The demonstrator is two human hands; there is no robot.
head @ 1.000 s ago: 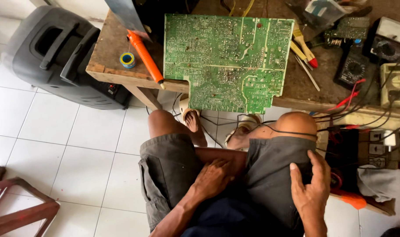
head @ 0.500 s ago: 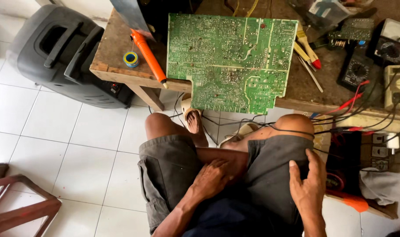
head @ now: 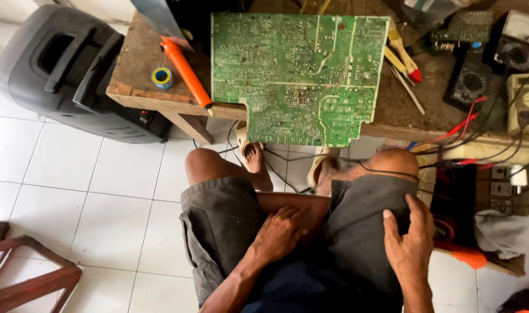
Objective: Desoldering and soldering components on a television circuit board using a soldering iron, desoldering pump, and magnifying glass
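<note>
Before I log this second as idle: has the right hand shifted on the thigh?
No. The right hand rests on the same spot of the grey shorts, just below the knee, as before; only the camera drifted slightly.

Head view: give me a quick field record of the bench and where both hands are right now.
left hand: resting on the inner thigh, holding nothing
right hand: flat on the dark grey shorts over the right thigh, holding nothing
large green circuit board: solder side up on the worn wooden workbench, front edge overhanging
orange-handled soldering iron: lying left of the board, tip at the bench edge
blue-and-yellow solder reel: left of the iron
black multimeter: right of the board, red leads trailing
</note>
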